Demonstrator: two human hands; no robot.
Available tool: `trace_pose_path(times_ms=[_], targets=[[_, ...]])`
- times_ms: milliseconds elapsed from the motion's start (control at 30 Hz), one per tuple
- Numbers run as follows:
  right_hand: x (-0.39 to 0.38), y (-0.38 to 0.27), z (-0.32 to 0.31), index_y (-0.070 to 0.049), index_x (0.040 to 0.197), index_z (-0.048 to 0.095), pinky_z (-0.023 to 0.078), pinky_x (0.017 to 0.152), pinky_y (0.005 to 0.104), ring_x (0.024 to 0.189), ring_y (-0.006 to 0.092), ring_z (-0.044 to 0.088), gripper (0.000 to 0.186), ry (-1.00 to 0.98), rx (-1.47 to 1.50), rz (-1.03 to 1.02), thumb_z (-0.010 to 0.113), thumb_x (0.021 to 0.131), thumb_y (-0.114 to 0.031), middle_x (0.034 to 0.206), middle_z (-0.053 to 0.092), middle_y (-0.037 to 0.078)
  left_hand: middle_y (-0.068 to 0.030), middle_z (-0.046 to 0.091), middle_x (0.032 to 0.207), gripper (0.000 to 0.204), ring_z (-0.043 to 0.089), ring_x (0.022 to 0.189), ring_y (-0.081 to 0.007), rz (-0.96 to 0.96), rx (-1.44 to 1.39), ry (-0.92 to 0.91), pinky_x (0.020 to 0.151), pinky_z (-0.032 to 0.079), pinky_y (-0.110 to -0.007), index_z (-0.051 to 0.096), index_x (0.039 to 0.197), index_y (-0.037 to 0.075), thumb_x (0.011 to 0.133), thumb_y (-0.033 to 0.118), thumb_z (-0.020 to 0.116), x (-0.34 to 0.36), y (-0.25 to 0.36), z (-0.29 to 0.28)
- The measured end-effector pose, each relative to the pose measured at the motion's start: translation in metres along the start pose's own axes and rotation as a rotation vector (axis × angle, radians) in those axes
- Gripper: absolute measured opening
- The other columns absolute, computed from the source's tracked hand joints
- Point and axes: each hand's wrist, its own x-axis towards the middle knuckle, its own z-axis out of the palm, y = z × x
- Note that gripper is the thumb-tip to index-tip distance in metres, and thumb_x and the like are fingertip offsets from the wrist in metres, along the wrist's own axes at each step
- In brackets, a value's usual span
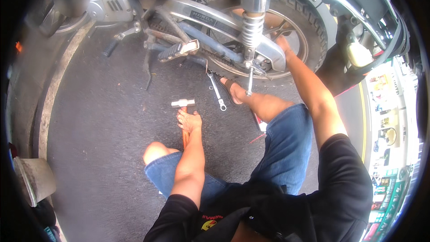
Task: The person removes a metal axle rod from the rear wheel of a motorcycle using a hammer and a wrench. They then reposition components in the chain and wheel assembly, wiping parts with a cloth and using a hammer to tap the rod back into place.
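Note:
My left hand (190, 121) is over the orange handle of a hammer (183, 103), its fingers curled across the handle just below the metal head. The hammer is low over the asphalt, and I cannot tell whether it touches the ground. My right hand (281, 43) reaches up to the motorcycle's rear wheel (317, 40), by the hub behind the silver swingarm (273, 54). Its fingers are mostly hidden there. A metal rod with a thick end (249, 80) sticks out toward me below the chrome shock absorber (253, 29).
A wrench (217, 90) lies on the asphalt beside my sandalled foot (232, 90). The footpeg (179, 50) and side stand (147, 69) jut out from the motorcycle. A grey bucket-like container (38, 179) stands at the left by the pale kerb line (53, 94).

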Motion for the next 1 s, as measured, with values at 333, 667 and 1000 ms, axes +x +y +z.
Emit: trace_pose_path(times_ms=[333, 667, 1000], targets=[[0.001, -0.002, 0.0, 0.001, 0.113, 0.057, 0.042, 0.086, 0.0377, 0.103, 0.0309, 0.058, 0.053, -0.137, -0.225, -0.026, 0.044, 0.091, -0.046, 0.106, 0.062, 0.023, -0.0196, -0.001, 0.151, 0.081, -0.006, 0.14, -0.0357, 0.018, 0.13, -0.157, 0.11, 0.009, -0.053, 0.022, 0.144, 0.015, 0.075, 0.028, 0.063, 0.005, -0.004, 0.02], [0.003, 0.001, 0.008, -0.001, 0.112, 0.058, 0.042, 0.086, 0.0383, 0.104, 0.0325, 0.058, 0.051, -0.157, -0.2, -0.03, 0.046, 0.09, -0.045, 0.106, 0.062, 0.023, -0.0194, -0.006, 0.151, 0.079, -0.006, 0.139, -0.0383, 0.043, 0.112, -0.121, 0.109, 0.012, -0.054, 0.029, 0.141, 0.019, 0.073, 0.032, 0.066, 0.004, -0.005, 0.021], [0.008, 0.002, 0.015, 0.0, 0.111, 0.059, 0.042, 0.087, 0.0384, 0.104, 0.0331, 0.058, 0.051, -0.177, -0.241, -0.023, 0.047, 0.089, -0.045, 0.106, 0.062, 0.023, -0.0204, -0.005, 0.15, 0.074, -0.005, 0.138, -0.0401, 0.053, 0.066, -0.103, 0.108, 0.013, -0.057, 0.031, 0.14, 0.028, 0.075, 0.031, 0.068, 0.003, -0.004, 0.02]])
